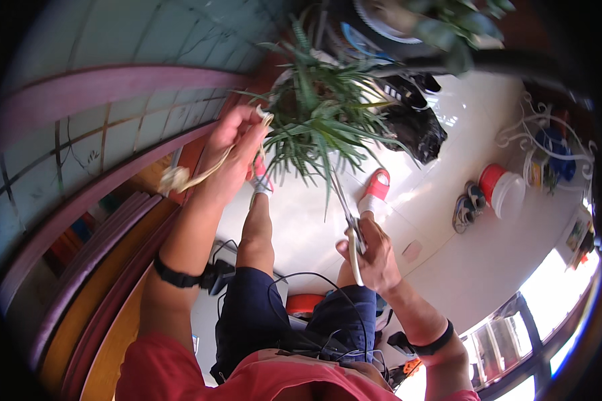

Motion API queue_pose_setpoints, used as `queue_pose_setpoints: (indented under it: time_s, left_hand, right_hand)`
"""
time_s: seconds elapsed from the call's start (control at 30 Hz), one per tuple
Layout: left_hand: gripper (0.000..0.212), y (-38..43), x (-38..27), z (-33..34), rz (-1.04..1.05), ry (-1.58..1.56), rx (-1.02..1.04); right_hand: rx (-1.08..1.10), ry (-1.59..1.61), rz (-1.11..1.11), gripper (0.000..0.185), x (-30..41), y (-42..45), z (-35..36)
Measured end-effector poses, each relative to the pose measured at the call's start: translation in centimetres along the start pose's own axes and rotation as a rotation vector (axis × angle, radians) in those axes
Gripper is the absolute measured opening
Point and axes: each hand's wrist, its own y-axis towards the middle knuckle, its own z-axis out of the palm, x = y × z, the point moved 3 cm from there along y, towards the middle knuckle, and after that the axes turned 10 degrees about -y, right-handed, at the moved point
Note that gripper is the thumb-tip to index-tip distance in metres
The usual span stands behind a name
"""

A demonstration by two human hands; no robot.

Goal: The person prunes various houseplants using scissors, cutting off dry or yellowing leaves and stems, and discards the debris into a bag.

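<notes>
A potted plant with long, narrow green leaves [326, 110] spreads in front of me. At its left edge, my left hand [236, 145] pinches a pale, dry, string-like strand [213, 170], which hangs over the wrist and ends in a frayed clump. On the other side, my right hand [373, 253] grips the handles of scissors [350, 220]. Their long blades point up toward the lower leaves and look nearly closed. Whether the blade tips touch a leaf, I cannot tell.
Blue-grey glass panes with pink frames [130, 82] stand at the left. A black plastic bag [416, 130] lies beyond the plant. To the right are sneakers [464, 213], a red-and-white bucket [501, 190] and a white scrolled metal stand [547, 120]. A broad-leafed plant [461, 35] overhangs the top.
</notes>
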Motion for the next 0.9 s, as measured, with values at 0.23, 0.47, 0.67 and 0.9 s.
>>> queue_pose_setpoints:
  time_s: [0.23,0.47,0.67,0.9]
  left_hand:
    - [0.005,-1.8,4.1,6.3,-0.322,-0.165,0.450]
    - [0.005,2.1,16.8,16.4,-0.620,-0.329,0.406]
    - [0.007,10.7,21.4,14.9,-0.603,-0.307,0.160]
    - [0.014,22.6,31.0,7.2,-0.313,0.127,0.105]
  right_hand:
    - [-0.208,0.309,0.403,0.033,-6.0,-5.5,1.1]
    - [-0.505,0.577,0.772,0.029,-16.1,-12.0,7.4]
    - [-0.247,0.437,0.968,0.050,-13.6,-9.9,10.7]
    - [-0.186,0.584,1.034,0.045,-17.9,-12.0,14.2]
